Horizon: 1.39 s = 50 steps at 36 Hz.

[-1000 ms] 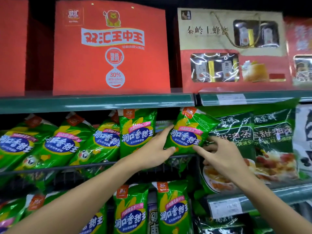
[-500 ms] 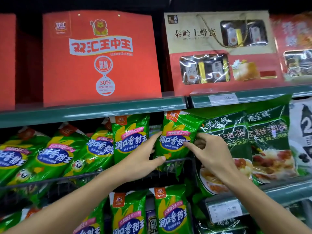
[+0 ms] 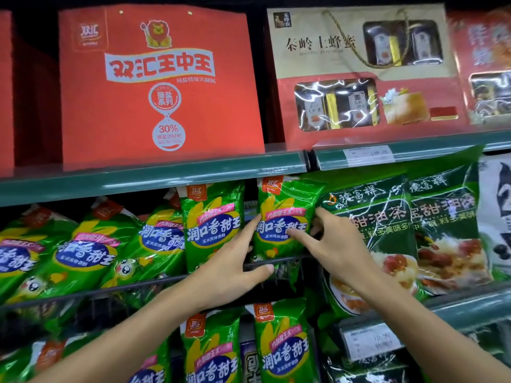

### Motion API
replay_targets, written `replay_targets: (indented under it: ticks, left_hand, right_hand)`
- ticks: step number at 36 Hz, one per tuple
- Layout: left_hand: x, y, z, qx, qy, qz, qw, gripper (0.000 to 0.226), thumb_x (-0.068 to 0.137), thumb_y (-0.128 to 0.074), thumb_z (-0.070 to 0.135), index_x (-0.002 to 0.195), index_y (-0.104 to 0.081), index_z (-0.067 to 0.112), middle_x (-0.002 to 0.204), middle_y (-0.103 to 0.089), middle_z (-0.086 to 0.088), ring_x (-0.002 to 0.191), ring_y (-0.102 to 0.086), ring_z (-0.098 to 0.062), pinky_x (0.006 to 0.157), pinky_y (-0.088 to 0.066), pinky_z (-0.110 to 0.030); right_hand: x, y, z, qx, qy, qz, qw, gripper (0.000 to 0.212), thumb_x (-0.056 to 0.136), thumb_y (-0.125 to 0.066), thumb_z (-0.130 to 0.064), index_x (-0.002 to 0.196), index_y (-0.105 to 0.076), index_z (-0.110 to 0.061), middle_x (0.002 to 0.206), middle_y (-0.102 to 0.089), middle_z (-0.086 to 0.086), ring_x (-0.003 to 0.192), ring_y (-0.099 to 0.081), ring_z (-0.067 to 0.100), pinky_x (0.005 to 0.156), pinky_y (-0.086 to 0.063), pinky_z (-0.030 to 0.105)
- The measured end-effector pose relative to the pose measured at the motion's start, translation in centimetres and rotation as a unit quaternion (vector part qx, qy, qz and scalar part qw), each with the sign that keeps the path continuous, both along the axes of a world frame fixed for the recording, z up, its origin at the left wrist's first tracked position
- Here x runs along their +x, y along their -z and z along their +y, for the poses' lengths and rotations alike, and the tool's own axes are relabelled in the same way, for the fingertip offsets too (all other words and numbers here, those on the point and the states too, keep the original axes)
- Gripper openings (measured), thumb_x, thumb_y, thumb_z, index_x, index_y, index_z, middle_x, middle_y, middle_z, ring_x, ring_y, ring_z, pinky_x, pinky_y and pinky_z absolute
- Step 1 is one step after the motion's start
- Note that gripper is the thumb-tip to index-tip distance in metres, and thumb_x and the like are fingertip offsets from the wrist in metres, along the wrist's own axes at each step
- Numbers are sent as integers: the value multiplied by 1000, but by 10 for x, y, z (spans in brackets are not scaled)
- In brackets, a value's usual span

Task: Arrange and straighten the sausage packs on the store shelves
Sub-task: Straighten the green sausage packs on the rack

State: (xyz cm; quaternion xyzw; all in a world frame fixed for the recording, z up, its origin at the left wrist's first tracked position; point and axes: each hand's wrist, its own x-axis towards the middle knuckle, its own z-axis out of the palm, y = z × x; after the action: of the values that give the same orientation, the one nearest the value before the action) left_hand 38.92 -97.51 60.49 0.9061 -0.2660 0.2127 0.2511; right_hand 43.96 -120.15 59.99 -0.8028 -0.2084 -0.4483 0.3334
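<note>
A green sausage pack (image 3: 284, 214) with a blue label stands nearly upright at the right end of the middle wire rack (image 3: 110, 288). My left hand (image 3: 235, 261) touches its left edge, thumb under the rack bar. My right hand (image 3: 331, 241) presses its right side, fingers spread across the front. Another upright sausage pack (image 3: 213, 228) stands just left of it. Further left, several sausage packs (image 3: 85, 250) lean to the left. More of the same packs (image 3: 282, 344) hang on the row below.
A red gift bag (image 3: 160, 87) and a beige-and-red gift box (image 3: 362, 76) stand on the top shelf (image 3: 154, 178). Dark green tea packs (image 3: 414, 230) crowd the right, touching the held pack. A price tag strip (image 3: 370, 341) sits lower right.
The pack was tilted to the right and now stands nearly upright. Both hands moved up with it; my right hand slid from its lower right corner onto its front and side.
</note>
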Motion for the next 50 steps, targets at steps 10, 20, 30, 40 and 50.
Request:
replay_targets:
  ticks: [10,20,30,40,50]
  left_hand:
    - [-8,12,-1,-78,2,-26,997,82,99,-64,34,160,-11,45,163,-25,20,140,-36,4,120,-34,-32]
    - [-20,9,-5,-139,32,-35,989,72,100,-63,28,156,-23,51,162,-29,21,137,-43,2,113,-37,-24]
    - [-22,5,7,108,-69,-196,972,51,102,-53,38,151,-45,29,160,-12,16,141,-32,-1,112,-41,-25]
    - [12,-9,32,366,-113,-347,856,63,106,-38,43,163,-16,26,172,0,4,157,11,-16,128,-1,-41]
    - [24,8,39,365,-125,-390,836,63,110,-29,45,164,-6,21,172,4,-2,158,6,-22,127,-9,-49]
  right_hand:
    - [7,-2,8,30,-165,48,985,34,95,-67,-36,123,-59,-17,114,-71,-9,102,-68,4,89,-57,32]
    - [5,-25,17,54,-170,95,979,33,107,-42,-33,120,-53,-5,110,-68,11,101,-64,33,89,-53,51]
    - [17,-35,31,53,-130,99,985,31,109,-39,-35,92,-48,-10,80,-62,24,62,-52,32,56,-41,47]
    - [16,-32,28,-5,-105,117,988,47,105,-40,-44,127,-48,-3,93,-68,19,87,-66,37,72,-51,44]
    - [17,-25,14,-58,-164,149,973,86,97,-43,-64,161,-9,-15,154,-36,-5,135,-44,8,117,-35,34]
